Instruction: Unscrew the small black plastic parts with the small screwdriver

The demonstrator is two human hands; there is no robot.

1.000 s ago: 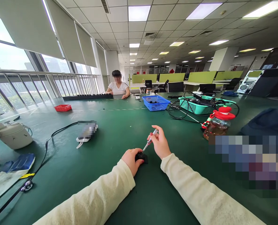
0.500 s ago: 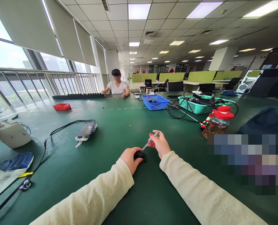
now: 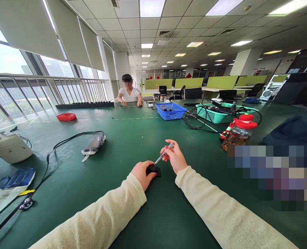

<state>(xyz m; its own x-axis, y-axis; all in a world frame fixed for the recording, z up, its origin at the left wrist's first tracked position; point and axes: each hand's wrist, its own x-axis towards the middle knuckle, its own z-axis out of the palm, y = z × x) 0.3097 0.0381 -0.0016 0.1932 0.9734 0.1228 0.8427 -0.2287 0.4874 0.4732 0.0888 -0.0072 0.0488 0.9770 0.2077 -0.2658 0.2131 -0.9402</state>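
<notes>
A small black part (image 3: 153, 169) lies on the green table (image 3: 122, 152), in front of me near the middle. My left hand (image 3: 143, 174) is closed round its left side, thumb at the near edge and fingers at the far edge. My right hand (image 3: 175, 157) pinches a thin clear-handled screwdriver (image 3: 164, 153), held at a slant. The tool's tip points down and left and meets the top of the black part. What lies under my left fingers is hidden.
A blue basket (image 3: 171, 111), a green basket (image 3: 215, 116) with cables and a red-lidded bottle (image 3: 238, 133) stand beyond and right. Left are a red tray (image 3: 66, 117), a blurred device (image 3: 93, 143) and a white pot (image 3: 10, 148). A person (image 3: 129, 93) sits opposite.
The view has shifted slightly. My right-hand fingers have changed their hold a little on the screwdriver, whose tip stays at the black part. The person opposite has moved one hand inward.
</notes>
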